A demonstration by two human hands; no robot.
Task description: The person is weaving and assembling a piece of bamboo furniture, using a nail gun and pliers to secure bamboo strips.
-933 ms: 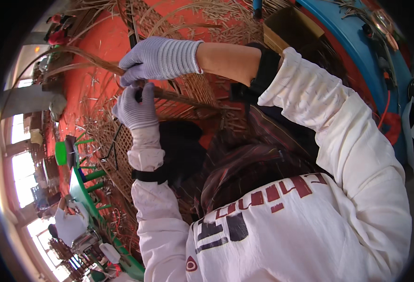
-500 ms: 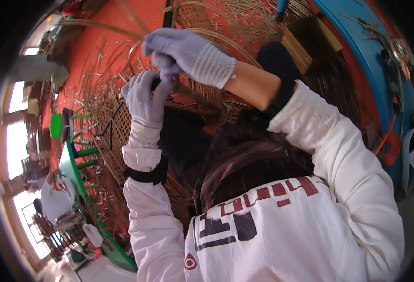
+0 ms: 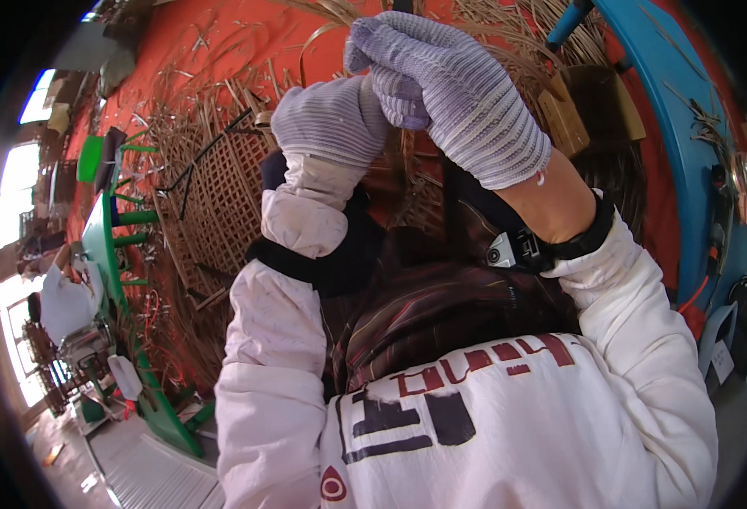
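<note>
The person's 2 hands are meeting in front of the body, both wearing pale lavender striped knit gloves. The left hand (image 3: 329, 125) is curling its fingers inward with its back facing the camera, while the right hand (image 3: 450, 95) is bending its fingers over just beside it, so that the gloves are touching. Both grips are looking mostly closed, yet the gloves are hiding the palms, so one cannot tell how tightly either is closing or whether it is having hold of anything. Brown strips (image 3: 329, 8) are showing just above the gloves, and more brown material is showing just below, between the hands and the dark striped cloth (image 3: 424, 314) over the lap. Farther down, 2 black bands (image 3: 284, 260) are circling the arms, 1 on each. A woven lattice panel (image 3: 212, 212) is lying over the red floor (image 3: 331, 55), toward the edge beside the green table (image 3: 140, 399). An open cardboard box (image 3: 565, 119) is standing near the floor's opposite edge, beside the blue table (image 3: 674, 110). Beyond the green table, a co-worker (image 3: 66, 301) in white is appearing small.
</note>
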